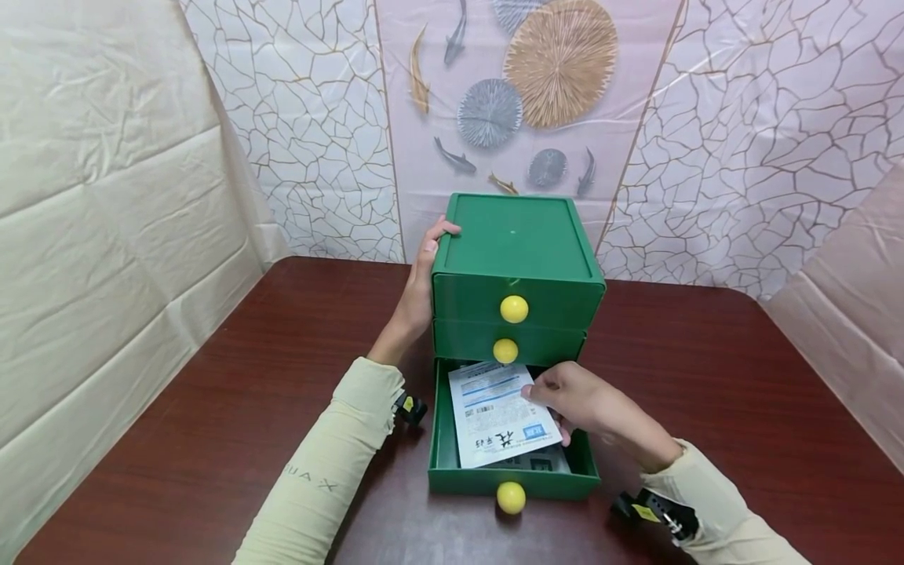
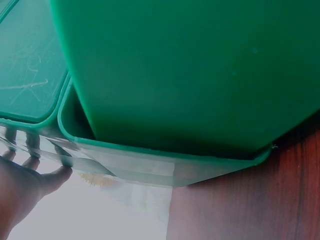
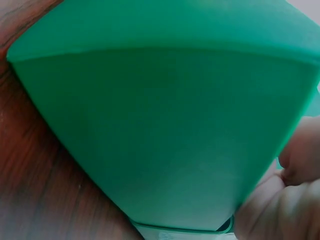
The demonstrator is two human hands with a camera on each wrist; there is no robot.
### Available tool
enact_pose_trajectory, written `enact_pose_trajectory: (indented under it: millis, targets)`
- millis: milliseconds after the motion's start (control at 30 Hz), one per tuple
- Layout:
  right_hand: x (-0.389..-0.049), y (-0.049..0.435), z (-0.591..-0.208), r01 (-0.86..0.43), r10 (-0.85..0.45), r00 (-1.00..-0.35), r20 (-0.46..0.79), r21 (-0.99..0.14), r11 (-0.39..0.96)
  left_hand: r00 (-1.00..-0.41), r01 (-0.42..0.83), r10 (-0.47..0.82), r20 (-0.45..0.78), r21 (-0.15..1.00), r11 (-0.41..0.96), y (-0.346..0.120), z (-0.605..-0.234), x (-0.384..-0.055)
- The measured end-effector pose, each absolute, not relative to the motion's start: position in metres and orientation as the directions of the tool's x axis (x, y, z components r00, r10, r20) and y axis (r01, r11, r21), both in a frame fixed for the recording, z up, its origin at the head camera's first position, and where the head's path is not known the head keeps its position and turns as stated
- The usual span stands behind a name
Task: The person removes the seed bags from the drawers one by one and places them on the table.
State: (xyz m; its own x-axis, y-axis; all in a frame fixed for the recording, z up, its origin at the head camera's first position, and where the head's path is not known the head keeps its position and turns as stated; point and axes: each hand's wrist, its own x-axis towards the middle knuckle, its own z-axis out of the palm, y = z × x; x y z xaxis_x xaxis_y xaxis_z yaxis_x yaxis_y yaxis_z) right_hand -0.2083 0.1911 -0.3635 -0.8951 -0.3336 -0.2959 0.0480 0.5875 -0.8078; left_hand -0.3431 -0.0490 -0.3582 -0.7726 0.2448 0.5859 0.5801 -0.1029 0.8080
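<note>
A green drawer cabinet (image 1: 519,235) stands on the table, its lowest drawer (image 1: 480,480) pulled out toward me. My left hand (image 1: 420,286) rests against the cabinet's left side, with fingertips over the top edge; the left wrist view shows those fingers (image 2: 62,175) spread against the green wall. In the open drawer, a white printed packet (image 1: 487,412) lies tilted over a greyish packet (image 1: 554,461), mostly covered. My right hand (image 1: 579,396) reaches over the drawer's right wall and pinches the white packet's right edge. In the right wrist view, the drawer wall partly hides this hand (image 3: 300,170).
Both upper drawers are closed, with yellow knobs (image 1: 514,309) on their fronts; another yellow knob (image 1: 511,497) sits on the pulled-out drawer. The dark red-brown table (image 1: 212,408) extends to either side. Behind it hangs a patterned curtain (image 1: 318,133).
</note>
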Motion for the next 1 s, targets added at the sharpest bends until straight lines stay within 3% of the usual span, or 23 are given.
enact_pose_trajectory:
  millis: [567,767,1000]
  targets:
    - [-0.212,0.197,-0.364,0.136,-0.338,-0.879,-0.337,-0.856,0.499,-0.769,0.586,0.246,0.591,0.804,-0.099,-0.047,-0.359,-0.346]
    - [-0.205,0.207,-0.360,0.120,-0.329,-0.890,-0.317,-0.857,0.500,-0.753,0.597,0.259,0.605,0.793,-0.120,-0.043,-0.356,-0.347]
    - [-0.196,0.213,-0.362,0.114,-0.355,-0.886,-0.298,-0.883,0.455,-0.773,0.585,0.242,0.587,0.806,-0.089,-0.049,-0.357,-0.343]
